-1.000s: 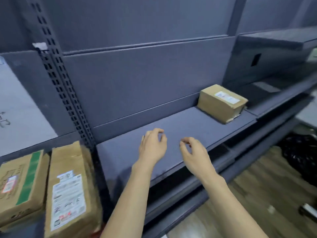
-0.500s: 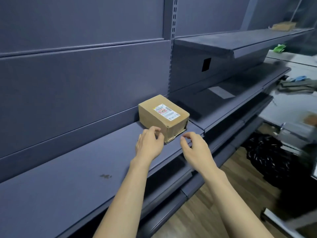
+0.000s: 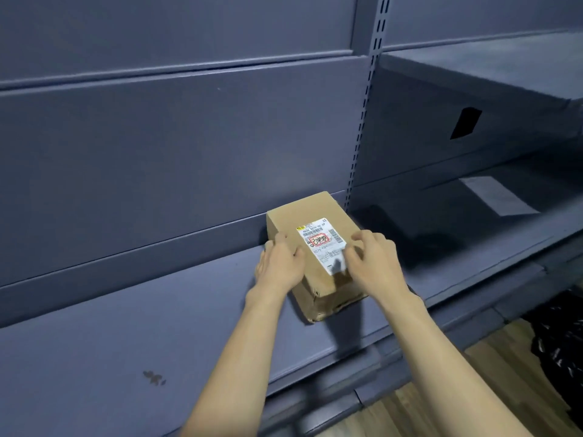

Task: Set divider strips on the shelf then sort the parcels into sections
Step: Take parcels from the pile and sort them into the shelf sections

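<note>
Partly hidden by hands [image 3: 279, 268]: parcel [image 3: 315, 244] label [image 3: 320, 241].

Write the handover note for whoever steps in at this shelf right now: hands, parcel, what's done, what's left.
Left hand: curled round the left edge of the parcel.
Right hand: fingers bent over the parcel's right side, by the label.
Parcel: resting on the shelf, close to the back panel, beside the slotted upright.
Done: no divider strips visible on the shelf.
Left: set the strips, then sort parcels into sections.
</note>
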